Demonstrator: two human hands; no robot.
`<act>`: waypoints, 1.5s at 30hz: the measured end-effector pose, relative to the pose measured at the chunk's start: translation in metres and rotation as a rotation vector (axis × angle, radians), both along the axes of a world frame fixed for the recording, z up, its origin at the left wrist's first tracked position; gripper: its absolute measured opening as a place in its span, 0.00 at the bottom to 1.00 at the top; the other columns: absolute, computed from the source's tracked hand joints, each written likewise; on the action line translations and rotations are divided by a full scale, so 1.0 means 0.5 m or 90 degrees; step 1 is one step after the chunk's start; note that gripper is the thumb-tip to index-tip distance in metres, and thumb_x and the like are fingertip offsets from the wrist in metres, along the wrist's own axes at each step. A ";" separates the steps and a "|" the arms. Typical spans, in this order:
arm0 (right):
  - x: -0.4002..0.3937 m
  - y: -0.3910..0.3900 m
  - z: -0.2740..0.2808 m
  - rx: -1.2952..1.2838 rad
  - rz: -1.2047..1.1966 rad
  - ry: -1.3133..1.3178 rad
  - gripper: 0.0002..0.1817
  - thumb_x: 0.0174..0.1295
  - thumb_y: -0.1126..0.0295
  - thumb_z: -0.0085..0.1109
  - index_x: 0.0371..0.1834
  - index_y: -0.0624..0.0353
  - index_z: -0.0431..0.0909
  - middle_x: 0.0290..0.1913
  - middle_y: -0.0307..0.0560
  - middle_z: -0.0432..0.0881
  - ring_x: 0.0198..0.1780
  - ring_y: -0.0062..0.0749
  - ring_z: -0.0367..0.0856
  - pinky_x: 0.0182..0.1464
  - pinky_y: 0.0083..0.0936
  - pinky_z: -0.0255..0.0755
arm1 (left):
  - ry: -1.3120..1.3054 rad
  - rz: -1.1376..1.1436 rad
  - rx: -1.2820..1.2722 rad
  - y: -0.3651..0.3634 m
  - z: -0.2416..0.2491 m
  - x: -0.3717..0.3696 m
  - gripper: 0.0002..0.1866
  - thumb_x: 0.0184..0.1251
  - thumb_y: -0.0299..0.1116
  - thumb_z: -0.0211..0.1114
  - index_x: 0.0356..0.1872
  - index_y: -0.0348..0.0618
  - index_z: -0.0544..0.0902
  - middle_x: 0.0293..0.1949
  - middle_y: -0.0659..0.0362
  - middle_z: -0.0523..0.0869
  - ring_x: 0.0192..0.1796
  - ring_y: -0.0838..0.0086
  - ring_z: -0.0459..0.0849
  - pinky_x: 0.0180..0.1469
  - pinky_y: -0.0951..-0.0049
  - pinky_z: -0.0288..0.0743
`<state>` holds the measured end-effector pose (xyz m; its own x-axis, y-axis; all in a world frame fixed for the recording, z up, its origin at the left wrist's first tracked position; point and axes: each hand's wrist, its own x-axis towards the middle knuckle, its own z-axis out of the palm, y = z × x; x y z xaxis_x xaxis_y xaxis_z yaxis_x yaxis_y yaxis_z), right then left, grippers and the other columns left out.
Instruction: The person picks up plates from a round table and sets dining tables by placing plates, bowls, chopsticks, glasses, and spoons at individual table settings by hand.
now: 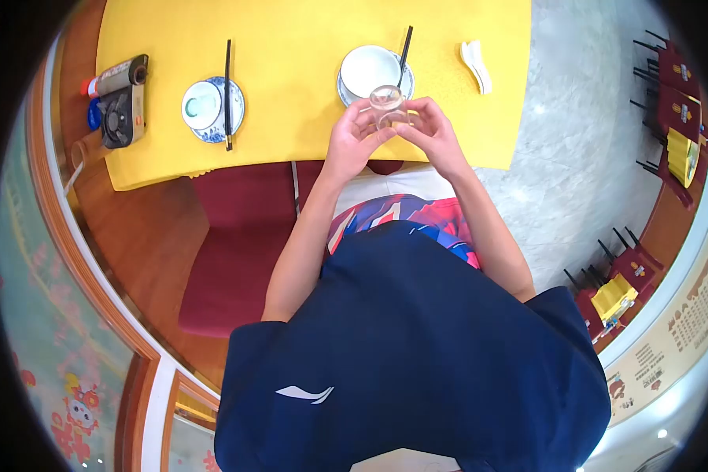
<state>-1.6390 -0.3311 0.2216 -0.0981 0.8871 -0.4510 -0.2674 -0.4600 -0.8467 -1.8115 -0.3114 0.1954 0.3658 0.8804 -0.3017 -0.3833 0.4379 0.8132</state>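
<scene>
A small clear drinking glass (389,116) is held up in front of my body, just above the near edge of the table. My left hand (352,140) grips its left side, and my right hand (434,140) grips its right side, fingers closed around it. Just beyond the glass, a white bowl (367,69) stands on a blue-patterned plate (343,90), partly covered by the glass and fingers. Black chopsticks (406,52) lean across the right side of that setting.
Another white bowl (200,105) on a patterned plate (220,132), with chopsticks (228,94), sits left on the yellow tablecloth (291,94). A portable gas stove (122,114) is at the far left. A folded white item (476,68) lies right. A dark red chair (232,259) stands left of me.
</scene>
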 end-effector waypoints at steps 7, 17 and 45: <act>0.031 0.078 0.095 0.263 0.260 -0.571 0.30 0.56 0.68 0.71 0.64 0.55 0.74 0.51 0.47 0.80 0.51 0.33 0.82 0.51 0.31 0.76 | 0.339 -0.034 0.289 0.026 -0.030 -0.003 0.28 0.60 0.34 0.74 0.59 0.36 0.74 0.55 0.48 0.84 0.60 0.58 0.82 0.61 0.64 0.75; -0.017 0.175 -0.009 0.389 0.335 -0.730 0.23 0.53 0.64 0.70 0.53 0.56 0.79 0.45 0.48 0.81 0.45 0.45 0.82 0.46 0.36 0.78 | 0.663 0.067 0.492 0.109 -0.116 -0.011 0.28 0.50 0.35 0.78 0.55 0.47 0.79 0.68 0.48 0.67 0.72 0.49 0.62 0.71 0.52 0.60; -0.039 0.179 -0.137 0.373 0.248 -0.698 0.24 0.51 0.67 0.69 0.54 0.56 0.79 0.47 0.52 0.79 0.49 0.50 0.80 0.51 0.39 0.77 | 0.773 -0.028 0.451 0.151 -0.196 -0.015 0.25 0.46 0.33 0.78 0.49 0.51 0.83 0.71 0.45 0.65 0.74 0.49 0.59 0.73 0.53 0.56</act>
